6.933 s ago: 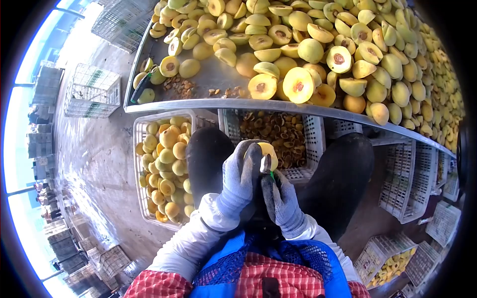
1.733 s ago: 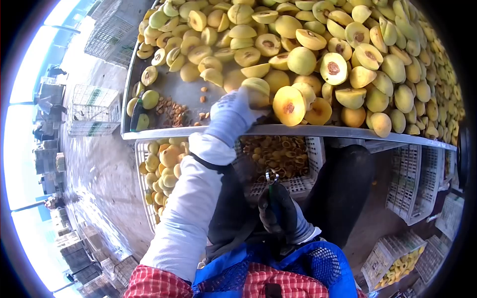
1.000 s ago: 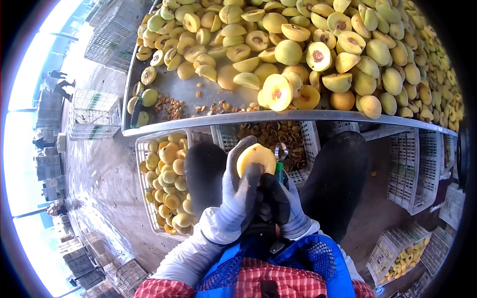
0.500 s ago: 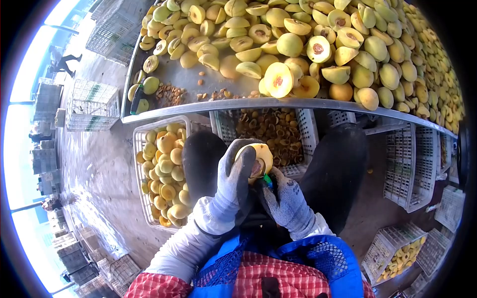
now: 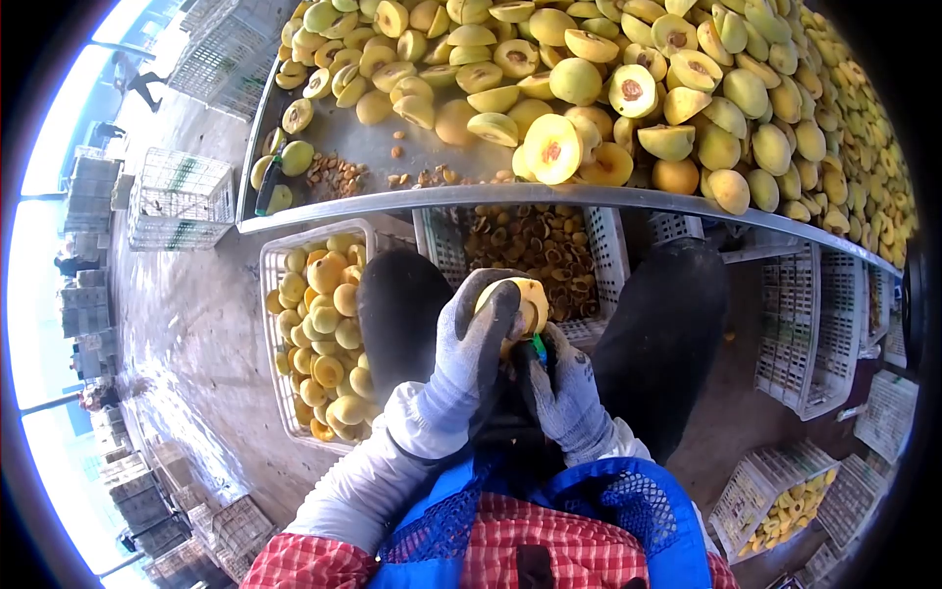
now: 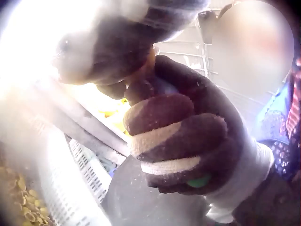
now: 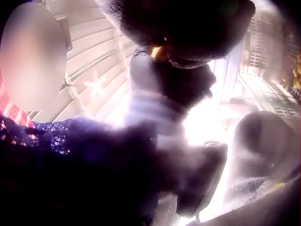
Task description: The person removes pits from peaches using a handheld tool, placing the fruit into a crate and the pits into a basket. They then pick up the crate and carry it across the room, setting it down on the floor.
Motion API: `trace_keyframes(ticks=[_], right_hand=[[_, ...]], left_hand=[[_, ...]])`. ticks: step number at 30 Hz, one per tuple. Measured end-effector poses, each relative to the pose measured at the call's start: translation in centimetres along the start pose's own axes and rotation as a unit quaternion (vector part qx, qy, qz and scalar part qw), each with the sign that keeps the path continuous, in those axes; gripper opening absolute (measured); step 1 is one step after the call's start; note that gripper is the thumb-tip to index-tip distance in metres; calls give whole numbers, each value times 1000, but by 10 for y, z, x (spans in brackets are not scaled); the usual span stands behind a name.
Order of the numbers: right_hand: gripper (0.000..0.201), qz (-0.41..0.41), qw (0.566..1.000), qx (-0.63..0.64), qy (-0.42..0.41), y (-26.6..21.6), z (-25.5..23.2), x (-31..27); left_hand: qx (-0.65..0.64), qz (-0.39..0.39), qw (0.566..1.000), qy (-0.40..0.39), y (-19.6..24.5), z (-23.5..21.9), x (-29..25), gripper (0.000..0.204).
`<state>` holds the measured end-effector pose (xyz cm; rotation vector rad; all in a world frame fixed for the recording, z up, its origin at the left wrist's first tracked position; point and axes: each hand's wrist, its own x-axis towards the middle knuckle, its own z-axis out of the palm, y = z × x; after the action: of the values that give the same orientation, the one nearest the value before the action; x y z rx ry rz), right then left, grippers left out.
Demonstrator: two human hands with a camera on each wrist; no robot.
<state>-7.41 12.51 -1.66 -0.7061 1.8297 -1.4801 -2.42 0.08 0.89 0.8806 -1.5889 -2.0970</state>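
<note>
In the head view the gloved left hand (image 5: 468,344) grips a halved yellow fruit (image 5: 531,300) between the knees, its cut face toward the other hand. The gloved right hand (image 5: 564,393) is curled round a tool with a green part (image 5: 539,347), held against the fruit; the tool's working end is hidden. The left wrist view shows the right hand (image 6: 183,136) with its fingers curled and a bit of green below them. The right wrist view is dark and glare-washed; the left hand (image 7: 164,80) appears there only as a dim shape.
A metal table (image 5: 392,203) bears many halved fruits, some pits and another tool at its left corner. Below it stand a crate of fruit (image 5: 273,344) on the left and a crate of brown scraps (image 5: 610,265) between the knees. More crates (image 5: 785,334) stand right and left.
The left hand reached to the table and came back with a halved fruit. The right hand's tool has come up against it. Since half a second ago both hands have shifted slightly, still together.
</note>
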Motion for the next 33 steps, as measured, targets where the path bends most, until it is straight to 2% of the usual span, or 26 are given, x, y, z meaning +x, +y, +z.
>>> trace_keyframes(ticks=[2, 3, 6, 8, 9, 12, 15, 17, 18, 19, 20, 22, 26, 29, 32, 33], right_hand=[[30, -26, 1000, -12, 11, -3, 1, 0], [30, -28, 1000, -13, 4, -1, 2, 0], [30, -31, 999, -13, -16, 7, 1, -2], [31, -28, 999, -12, -32, 7, -2, -1], [30, -26, 999, -17, -28, 8, -2, -2], [27, -28, 999, -22, -3, 10, -1, -4], [25, -35, 999, -12, 27, 10, 1, -5], [25, -30, 999, -8, 32, 12, 3, -6], [26, 38, 998, 41, -6, 20, 3, -7], [29, 106, 989, 90, -45, 29, 4, -7], [33, 172, 972, 138, -83, 35, 5, -7], [32, 172, 966, 166, -95, 35, 4, -10], [30, 146, 975, 138, -92, 31, 3, -10], [28, 159, 944, 247, -148, 29, -5, -1], [26, 149, 929, 334, -58, 13, 2, -2], [27, 148, 928, 340, -41, 11, 7, -3]], left_hand=[[48, 24, 999, -3, -3, -3, 1, 29], [36, 11, 999, 2, -1, -3, 1, 28], [41, -34, 997, -61, -5, -14, 10, 28], [60, -92, 991, -80, -2, -19, 14, 27], [70, -119, 986, -91, -1, -19, 16, 26], [69, -138, 979, -132, -7, -22, 25, 27], [60, -105, 990, -70, -8, -10, 17, 27], [124, -67, 989, -40, -9, -8, 12, 29], [155, -49, 986, -24, -11, -6, 10, 29], [210, 8, 978, 4, -19, -5, 9, 32], [196, 43, 980, 9, -24, -5, 8, 32], [167, 112, 979, 18, -29, -5, 8, 32], [69, 84, 994, 3, -23, 0, 9, 29], [9, 5, 999, -46, -11, -7, 3, 32], [-128, -2, 992, 11, -17, 3, -7, 42], [-49, 50, 997, 42, -25, 8, -10, 50]])
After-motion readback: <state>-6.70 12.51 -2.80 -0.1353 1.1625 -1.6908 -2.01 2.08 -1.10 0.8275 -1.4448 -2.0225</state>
